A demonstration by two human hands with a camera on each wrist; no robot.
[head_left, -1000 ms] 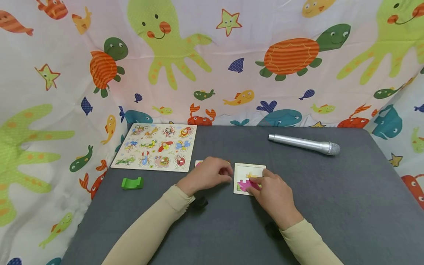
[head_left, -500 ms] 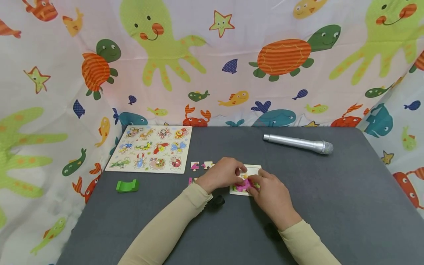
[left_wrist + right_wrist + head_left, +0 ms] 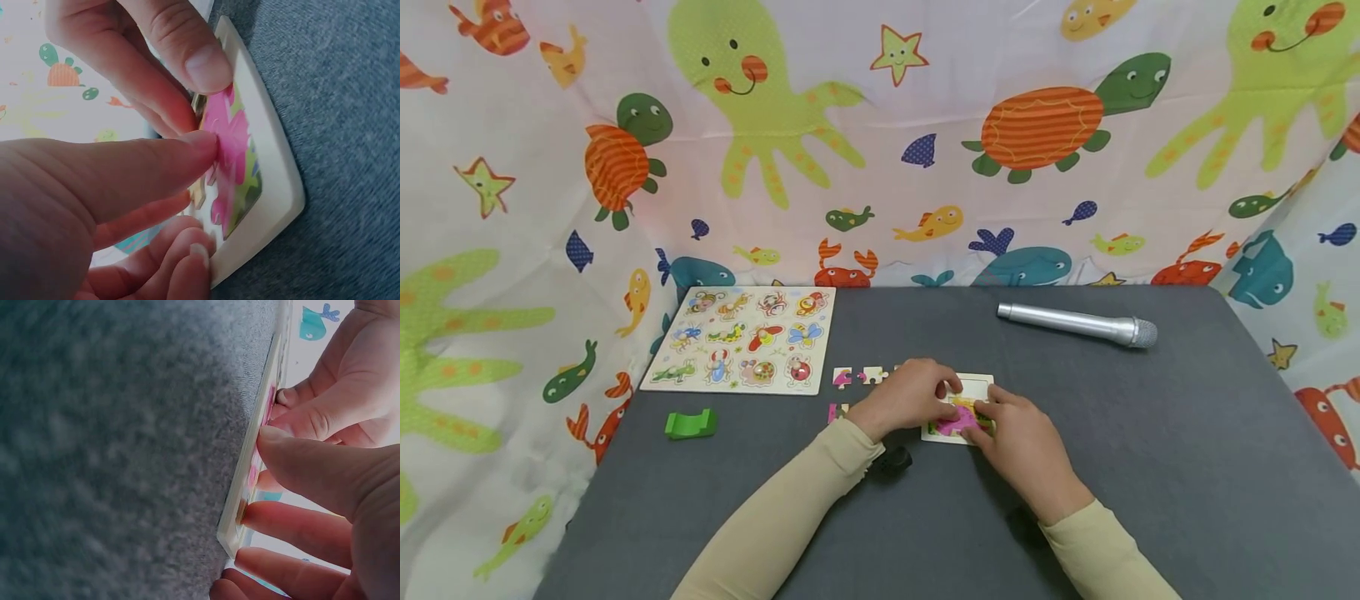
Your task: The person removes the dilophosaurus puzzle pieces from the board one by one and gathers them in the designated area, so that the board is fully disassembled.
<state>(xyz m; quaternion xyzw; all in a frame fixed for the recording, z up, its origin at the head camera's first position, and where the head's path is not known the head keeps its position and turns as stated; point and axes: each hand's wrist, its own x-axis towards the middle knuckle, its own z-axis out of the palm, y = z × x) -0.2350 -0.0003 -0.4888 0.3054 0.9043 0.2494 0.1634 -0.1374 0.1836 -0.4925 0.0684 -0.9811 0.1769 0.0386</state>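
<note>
Sea-creature curtain (image 3: 850, 117) hangs behind a dark grey tabletop (image 3: 1120, 467). Puzzle tray (image 3: 975, 387) lies between both hands, pink pieces (image 3: 232, 144) at its near side. Left hand (image 3: 908, 398): thumb tip on pink pieces. Right hand (image 3: 1032, 450): thumb and fingers spread, touching the puzzle tray.
</note>
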